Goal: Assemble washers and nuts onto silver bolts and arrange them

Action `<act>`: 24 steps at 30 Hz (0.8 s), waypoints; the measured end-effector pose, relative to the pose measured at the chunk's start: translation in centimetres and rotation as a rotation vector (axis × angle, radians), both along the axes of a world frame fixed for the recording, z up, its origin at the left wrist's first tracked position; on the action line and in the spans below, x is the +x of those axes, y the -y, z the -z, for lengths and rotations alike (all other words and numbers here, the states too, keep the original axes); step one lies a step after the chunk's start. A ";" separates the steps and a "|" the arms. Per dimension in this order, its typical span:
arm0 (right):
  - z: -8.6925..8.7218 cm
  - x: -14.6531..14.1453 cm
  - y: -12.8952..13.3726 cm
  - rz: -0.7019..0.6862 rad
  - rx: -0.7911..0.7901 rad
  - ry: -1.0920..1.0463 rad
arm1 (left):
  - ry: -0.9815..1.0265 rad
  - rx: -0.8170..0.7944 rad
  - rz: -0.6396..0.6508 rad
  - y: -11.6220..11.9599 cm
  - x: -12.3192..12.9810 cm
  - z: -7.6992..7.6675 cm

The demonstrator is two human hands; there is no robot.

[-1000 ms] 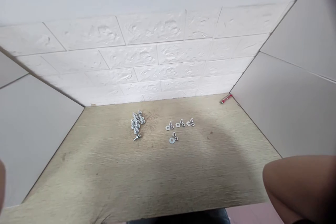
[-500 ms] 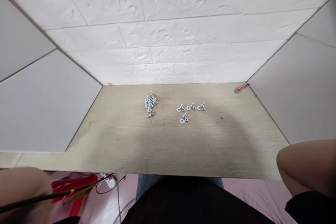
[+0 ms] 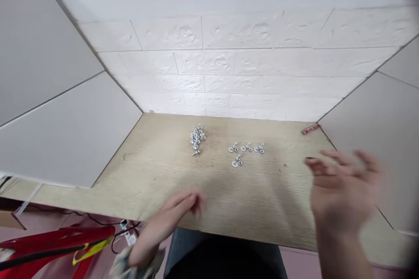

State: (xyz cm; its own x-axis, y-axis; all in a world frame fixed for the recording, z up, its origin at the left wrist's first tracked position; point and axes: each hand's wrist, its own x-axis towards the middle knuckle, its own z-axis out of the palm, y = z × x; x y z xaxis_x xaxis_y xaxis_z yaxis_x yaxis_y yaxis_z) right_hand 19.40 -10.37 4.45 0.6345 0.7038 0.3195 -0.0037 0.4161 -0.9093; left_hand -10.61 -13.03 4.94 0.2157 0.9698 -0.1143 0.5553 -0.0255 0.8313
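Observation:
A pile of silver bolts (image 3: 196,136) lies on the wooden table (image 3: 163,196), left of centre. To its right sit small groups, each with a bolt, a flat washer and a nut: three in a row (image 3: 246,148) and one group (image 3: 237,161) in front of them. My left hand (image 3: 180,207) hovers over the table's front edge, blurred, its fingers curled and partly hidden. Over the right side of the table my right hand (image 3: 342,187) is raised with its fingers apart, holding nothing. Neither hand touches the hardware.
A red object (image 3: 310,129) lies at the back right corner. Grey panels (image 3: 98,130) stand at both sides, with a white brick-patterned wall (image 3: 219,65) behind. Below the table at left are a red stool (image 3: 55,244), cables and a yellow tag.
Both hands have come into view over the table; before, only parts of the arms showed at the sides. The camera view has shifted, and the hardware looks the same.

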 end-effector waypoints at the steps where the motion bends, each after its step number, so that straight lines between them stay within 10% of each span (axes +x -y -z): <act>1: 0.8 -0.5 -0.5 -0.053 0.026 -0.054 | -0.029 0.068 0.011 -1.3 0.5 1.1; 6: 4.0 -1.9 -2.6 -0.271 -0.211 0.221 | -0.453 0.485 -0.116 -8.1 2.2 5.7; 15: 4.4 -2.9 -5.9 -0.381 -0.170 0.500 | -0.775 0.392 -0.097 -10.3 2.0 6.4; 19: 3.6 -3.6 -6.8 -0.392 -0.128 0.612 | -0.501 0.346 -0.138 -10.2 3.1 5.8; 24: 2.5 -4.1 -6.6 -0.482 -0.134 0.837 | 0.560 -0.154 -0.024 -10.7 7.9 3.2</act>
State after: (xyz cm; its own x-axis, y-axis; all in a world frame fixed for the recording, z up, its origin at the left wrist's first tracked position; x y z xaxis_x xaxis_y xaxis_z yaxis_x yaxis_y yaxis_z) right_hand 15.32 -3.77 1.90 -0.1264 0.8918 0.4343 0.5224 0.4321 -0.7352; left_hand -2.68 -2.37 1.78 0.2617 0.9565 -0.1290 0.0287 0.1259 0.9916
